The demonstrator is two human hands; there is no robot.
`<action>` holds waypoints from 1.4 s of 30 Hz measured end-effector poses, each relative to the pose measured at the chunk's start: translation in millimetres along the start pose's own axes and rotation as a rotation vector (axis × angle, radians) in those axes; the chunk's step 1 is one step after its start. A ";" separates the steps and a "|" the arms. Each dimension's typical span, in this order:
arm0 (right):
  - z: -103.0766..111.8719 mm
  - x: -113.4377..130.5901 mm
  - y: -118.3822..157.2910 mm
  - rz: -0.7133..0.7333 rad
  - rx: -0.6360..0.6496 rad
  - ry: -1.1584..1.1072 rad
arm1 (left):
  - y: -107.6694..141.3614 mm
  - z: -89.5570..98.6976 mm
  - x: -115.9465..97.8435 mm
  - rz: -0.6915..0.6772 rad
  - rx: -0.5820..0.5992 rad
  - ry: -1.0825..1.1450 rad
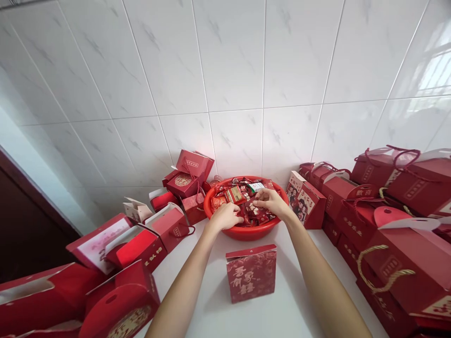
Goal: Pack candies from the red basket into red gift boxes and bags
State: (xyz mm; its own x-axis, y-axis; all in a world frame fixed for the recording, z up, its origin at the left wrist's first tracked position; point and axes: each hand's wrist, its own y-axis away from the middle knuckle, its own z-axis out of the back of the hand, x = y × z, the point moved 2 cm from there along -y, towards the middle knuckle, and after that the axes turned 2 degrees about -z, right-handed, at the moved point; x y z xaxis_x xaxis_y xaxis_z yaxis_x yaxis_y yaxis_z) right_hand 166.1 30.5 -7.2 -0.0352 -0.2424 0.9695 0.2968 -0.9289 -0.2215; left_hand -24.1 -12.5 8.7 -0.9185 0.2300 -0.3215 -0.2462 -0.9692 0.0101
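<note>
A round red plastic basin (253,232) stands against the wall, full of small wrapped packets, mostly dark red. My left hand (226,217) is over its near left side with the fingers curled down among the packets; its fingertips are partly hidden. Over the right side, my right hand (272,203) has thumb and forefinger apart, close above a dark red packet (254,209). A gold-and-red packet (234,194) lies between the hands, and a green-and-white packet (256,187) is behind them. Between my forearms a flat-fronted red gift box (251,277) with pale characters stands upright.
Open red boxes (136,244) are crowded along the left. Stacked red boxes (405,263) with cord handles line the right. A patterned box (306,199) stands just right of the basin. White table (211,314) lies beneath, with a tiled wall (232,70) behind.
</note>
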 end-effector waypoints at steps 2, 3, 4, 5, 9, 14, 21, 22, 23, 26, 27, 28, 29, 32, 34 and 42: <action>0.3 2.1 1.8 0.000 -0.067 -0.081 | 1.5 -0.1 -0.9 -0.029 -0.021 0.025; 0.2 3.0 2.9 -0.005 -0.085 -0.112 | 2.2 0.1 -1.4 -0.040 -0.033 0.050; -0.1 3.9 4.0 -0.011 -0.091 -0.132 | 3.0 0.1 -1.7 -0.046 -0.041 0.081; -0.4 4.6 5.0 -0.018 -0.087 -0.142 | 3.7 0.2 -1.9 -0.052 -0.043 0.114; -0.8 6.0 7.3 -0.034 -0.051 -0.125 | 4.9 -0.9 -0.6 -0.096 -0.031 0.226; 0.8 7.0 7.7 0.022 -0.077 -0.129 | -0.3 -7.6 4.9 -0.188 -0.081 0.388; -0.7 11.1 9.7 -0.020 0.127 -0.103 | -9.9 -8.6 8.4 -0.294 -0.196 0.787; -1.1 11.7 9.6 -0.030 0.156 -0.089 | -10.0 -7.4 8.3 -0.309 -0.212 0.792; -1.4 12.2 9.4 -0.037 0.178 -0.078 | -9.8 -6.3 8.4 -0.317 -0.225 0.788; -3.4 12.6 9.5 -0.064 0.218 -0.076 | -8.8 -5.0 8.9 -0.316 -0.238 0.785; -4.5 12.0 9.7 -0.078 0.227 -0.085 | -8.7 -5.3 9.4 -0.304 -0.239 0.794; -5.5 11.0 9.8 -0.092 0.232 -0.098 | -8.8 -5.7 10.0 -0.289 -0.244 0.802; -6.6 9.7 9.9 -0.104 0.234 -0.109 | -9.1 -6.2 10.7 -0.272 -0.252 0.808; -8.4 5.6 8.5 -0.115 0.229 -0.087 | -10.9 -7.3 13.4 -0.212 -0.305 0.799; -7.7 4.1 6.7 -0.100 0.197 -0.036 | -12.0 -7.4 15.4 -0.139 -0.348 0.788; -2.2 3.8 3.5 -0.078 -0.048 -0.134 | -12.5 -3.9 18.7 0.036 -0.435 0.979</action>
State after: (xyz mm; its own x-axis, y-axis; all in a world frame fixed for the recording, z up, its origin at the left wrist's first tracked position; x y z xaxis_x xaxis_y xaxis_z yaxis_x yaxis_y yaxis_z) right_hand 164.9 25.7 -4.5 0.0727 -0.1326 0.9885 0.2517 -0.9566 -0.1468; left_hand -37.0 3.6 -1.2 -0.2281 0.2167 -0.9492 0.0851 -0.9668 -0.2411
